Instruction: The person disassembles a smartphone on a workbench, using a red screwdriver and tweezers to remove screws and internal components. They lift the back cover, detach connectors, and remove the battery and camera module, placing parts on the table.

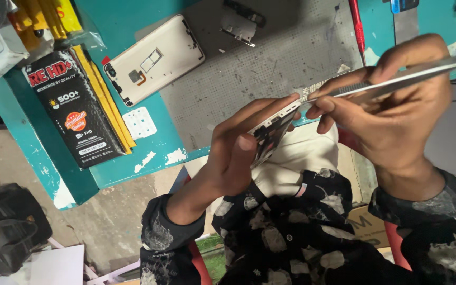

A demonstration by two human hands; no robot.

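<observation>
1. The phone [272, 132] is held edge-up just above the near edge of the bench [127, 158], over the person's lap, its white rim and dark inside turned partly to the camera.
2. The left hand [233, 153] is clamped round the phone's lower end, thumb along one face and fingers wrapped behind.
3. The right hand [397, 100] pinches metal tweezers [397, 79], fingers closed on them; the tips meet the phone's upper edge. Whether they grip a part there is too blurred to tell.
4. Judged from this, the step in hand is fine work at the top edge of the opened phone: picking out or seating something small. The next move seems to call for a steady left grip and a light, straight pull or push with the tips, with no twisting.
5. On the bench's grey mat [270, 63] lies a white back cover [157, 58], inner side up, well apart from the hands.
6. Small metal parts [238, 26] lie beyond it, and a red tool [357, 26] to their right.
7. A black box [75, 113] sits at the left.
</observation>
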